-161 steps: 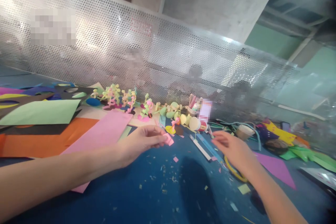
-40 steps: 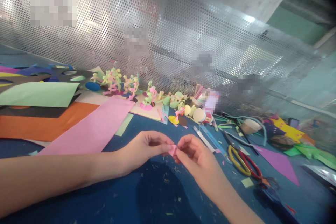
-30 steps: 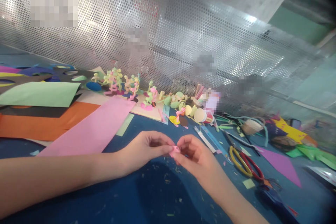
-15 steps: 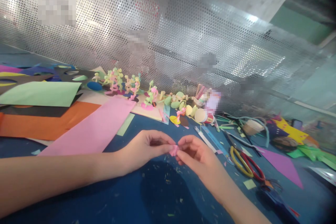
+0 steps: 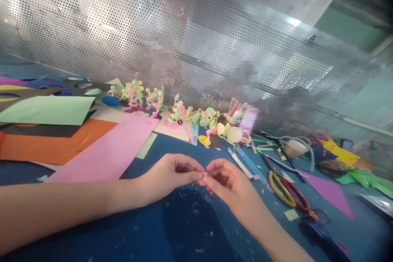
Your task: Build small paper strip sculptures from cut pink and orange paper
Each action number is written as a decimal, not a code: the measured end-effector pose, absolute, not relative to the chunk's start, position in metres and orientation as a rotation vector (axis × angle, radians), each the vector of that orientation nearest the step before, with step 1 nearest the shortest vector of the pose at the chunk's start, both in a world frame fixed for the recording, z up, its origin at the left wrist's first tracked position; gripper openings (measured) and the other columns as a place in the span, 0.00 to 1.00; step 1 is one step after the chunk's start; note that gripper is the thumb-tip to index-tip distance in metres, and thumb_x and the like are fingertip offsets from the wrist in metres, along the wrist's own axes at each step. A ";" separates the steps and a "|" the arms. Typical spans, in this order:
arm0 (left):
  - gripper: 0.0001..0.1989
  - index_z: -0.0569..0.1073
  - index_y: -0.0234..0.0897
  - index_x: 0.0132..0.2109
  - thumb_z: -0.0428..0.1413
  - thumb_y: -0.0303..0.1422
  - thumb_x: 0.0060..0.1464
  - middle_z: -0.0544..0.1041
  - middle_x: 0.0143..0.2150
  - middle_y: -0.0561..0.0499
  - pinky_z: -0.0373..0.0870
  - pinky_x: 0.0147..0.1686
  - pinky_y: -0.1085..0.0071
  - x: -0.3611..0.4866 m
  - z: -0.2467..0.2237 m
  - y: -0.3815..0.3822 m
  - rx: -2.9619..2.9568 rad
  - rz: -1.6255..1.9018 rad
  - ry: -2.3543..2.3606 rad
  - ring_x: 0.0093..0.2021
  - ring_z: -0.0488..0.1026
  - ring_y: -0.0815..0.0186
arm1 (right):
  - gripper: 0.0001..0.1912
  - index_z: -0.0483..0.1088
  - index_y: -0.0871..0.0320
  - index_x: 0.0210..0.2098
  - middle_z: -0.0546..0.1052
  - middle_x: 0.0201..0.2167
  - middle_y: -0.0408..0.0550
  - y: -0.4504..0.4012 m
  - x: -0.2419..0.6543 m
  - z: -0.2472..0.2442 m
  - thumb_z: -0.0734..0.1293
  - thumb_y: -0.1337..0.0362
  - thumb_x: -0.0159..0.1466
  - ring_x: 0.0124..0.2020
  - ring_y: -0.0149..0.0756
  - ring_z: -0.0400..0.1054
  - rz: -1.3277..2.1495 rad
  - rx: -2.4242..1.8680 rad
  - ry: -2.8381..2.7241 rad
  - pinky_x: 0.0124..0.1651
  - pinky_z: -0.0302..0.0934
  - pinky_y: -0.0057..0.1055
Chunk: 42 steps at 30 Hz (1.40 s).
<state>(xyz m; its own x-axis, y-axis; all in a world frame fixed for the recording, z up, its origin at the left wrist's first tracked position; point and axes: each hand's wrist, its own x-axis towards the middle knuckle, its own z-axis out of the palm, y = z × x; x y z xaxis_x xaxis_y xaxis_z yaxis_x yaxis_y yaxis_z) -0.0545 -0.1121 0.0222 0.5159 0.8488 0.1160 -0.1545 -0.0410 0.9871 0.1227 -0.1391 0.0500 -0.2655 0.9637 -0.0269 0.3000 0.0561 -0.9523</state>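
Between my two hands, a small folded piece of pink paper (image 5: pixel 202 179) is pinched just above the blue tabletop (image 5: pixel 138 233). My left hand (image 5: pixel 173 174) grips it from the left with thumb and forefinger. From the other side, the thumb and fingers of my right hand (image 5: pixel 229 180) press on it, covering much of its right part. The paper's exact shape is too small to make out. Farther back lies a long pink paper sheet (image 5: pixel 113 147), left of my left hand. A yellow paper disc (image 5: pixel 204 140) bearing a small pink figure stands beyond my fingertips.
Scissors with yellow and red handles (image 5: pixel 288 192) lie to the right, near a dark blue tool (image 5: pixel 322 233). Orange paper (image 5: pixel 55 141) and pale green paper (image 5: pixel 46 109) are stacked at left. Several small paper figures (image 5: pixel 135 94) line the perforated metal screen (image 5: pixel 196 49). A purple sheet (image 5: pixel 328 192) lies right.
My right thumb and fingers have shifted slightly left and closer over the pink paper, hiding more of it. The left hand stays nearly in place.
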 end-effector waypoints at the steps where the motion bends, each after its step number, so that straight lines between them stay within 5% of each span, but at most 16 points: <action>1: 0.09 0.75 0.35 0.36 0.59 0.34 0.48 0.78 0.30 0.52 0.69 0.37 0.75 -0.055 0.022 -0.112 1.377 0.912 0.662 0.33 0.74 0.70 | 0.09 0.61 0.57 0.36 0.72 0.27 0.41 -0.139 0.122 0.050 0.65 0.61 0.58 0.28 0.28 0.67 1.230 -1.287 -1.651 0.33 0.62 0.25; 27: 0.16 0.69 0.36 0.44 0.57 0.39 0.48 0.77 0.34 0.51 0.67 0.39 0.70 -0.054 0.021 -0.114 1.463 0.906 0.773 0.36 0.73 0.68 | 0.09 0.66 0.57 0.37 0.71 0.29 0.42 -0.136 0.126 0.050 0.65 0.60 0.58 0.30 0.29 0.67 1.227 -1.281 -1.647 0.35 0.63 0.27; 33: 0.12 0.70 0.36 0.35 0.56 0.40 0.49 0.75 0.30 0.53 0.66 0.35 0.73 -0.053 0.023 -0.116 1.651 0.907 0.854 0.32 0.70 0.69 | 0.05 0.67 0.56 0.33 0.72 0.33 0.44 -0.137 0.128 0.051 0.63 0.62 0.60 0.36 0.33 0.68 0.854 -1.326 -1.851 0.41 0.62 0.29; 39: 0.05 0.73 0.39 0.36 0.53 0.32 0.52 0.74 0.33 0.54 0.67 0.37 0.74 -0.057 0.028 -0.119 1.960 1.047 0.893 0.35 0.70 0.69 | 0.12 0.65 0.54 0.42 0.73 0.36 0.45 -0.139 0.126 0.050 0.61 0.55 0.61 0.38 0.34 0.69 1.314 -1.249 -1.646 0.42 0.65 0.32; 42: 0.06 0.73 0.39 0.36 0.53 0.27 0.50 0.75 0.33 0.53 0.67 0.37 0.74 -0.059 0.028 -0.118 2.120 1.144 0.865 0.35 0.71 0.69 | 0.12 0.66 0.56 0.36 0.72 0.32 0.43 -0.139 0.125 0.049 0.66 0.57 0.56 0.35 0.33 0.68 1.269 -1.269 -1.709 0.38 0.64 0.29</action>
<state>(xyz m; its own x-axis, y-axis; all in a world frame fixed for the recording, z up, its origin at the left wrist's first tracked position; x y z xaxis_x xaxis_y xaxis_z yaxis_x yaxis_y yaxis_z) -0.0594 -0.1181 0.0279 0.4238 0.7592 0.4940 0.2679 -0.6261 0.7323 0.1253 -0.1387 0.0488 -0.3192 0.9467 -0.0444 0.3158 0.0621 -0.9468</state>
